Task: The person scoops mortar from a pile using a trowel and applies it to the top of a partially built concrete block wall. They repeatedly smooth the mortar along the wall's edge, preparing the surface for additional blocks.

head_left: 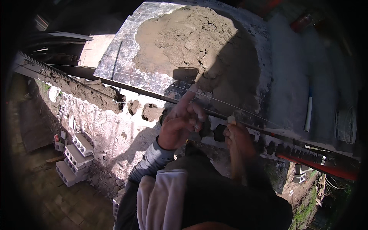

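My left hand (181, 123) is held over the row of hollow blocks, its index finger stretched toward the wet mortar (191, 38) and its other fingers loosely bent and apart, with nothing in them. The fingertip reaches the mortar's near edge; I cannot tell if it touches. My right hand (240, 138) is wrapped round a wooden handle (235, 159), whose pale end sticks up above the fist. The handle's lower part runs into shadow, so the kind of tool does not show. The mortar lies heaped and spread on a flat, stained board (128, 53).
A thin taut string (153, 79) crosses between my hands and the mortar. Lumpy mortar (88, 90) covers the wall top at left. Grey hollow blocks (78, 155) are stacked below left. A red bar (318, 166) and a white tube (308, 115) lie at right.
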Demonstrator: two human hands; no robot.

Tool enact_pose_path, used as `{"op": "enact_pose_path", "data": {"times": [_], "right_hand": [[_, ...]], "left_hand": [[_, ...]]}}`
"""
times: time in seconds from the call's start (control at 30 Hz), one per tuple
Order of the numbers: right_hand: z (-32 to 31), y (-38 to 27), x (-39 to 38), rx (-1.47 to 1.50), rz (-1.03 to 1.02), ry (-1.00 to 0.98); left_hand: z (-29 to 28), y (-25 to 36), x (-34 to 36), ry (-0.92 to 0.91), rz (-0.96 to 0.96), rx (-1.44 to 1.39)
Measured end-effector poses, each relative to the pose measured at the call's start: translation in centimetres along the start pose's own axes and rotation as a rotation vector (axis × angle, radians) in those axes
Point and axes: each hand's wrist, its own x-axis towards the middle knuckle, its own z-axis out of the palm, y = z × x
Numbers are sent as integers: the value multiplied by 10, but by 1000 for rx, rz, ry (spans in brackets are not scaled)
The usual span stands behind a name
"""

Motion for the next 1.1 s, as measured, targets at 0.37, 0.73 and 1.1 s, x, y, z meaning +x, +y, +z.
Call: {"op": "enact_pose_path", "data": {"times": [0.37, 0.73, 1.1], "right_hand": [[39, -99, 186, 74, -265, -538], [55, -85, 120, -1339, -633, 364], [-15, -10, -6, -200, -187, 71]], "left_hand": [[24, -6, -1, 81, 84, 21], [20, -7, 0, -43, 97, -106], [2, -7, -3, -55, 25, -125]]}}
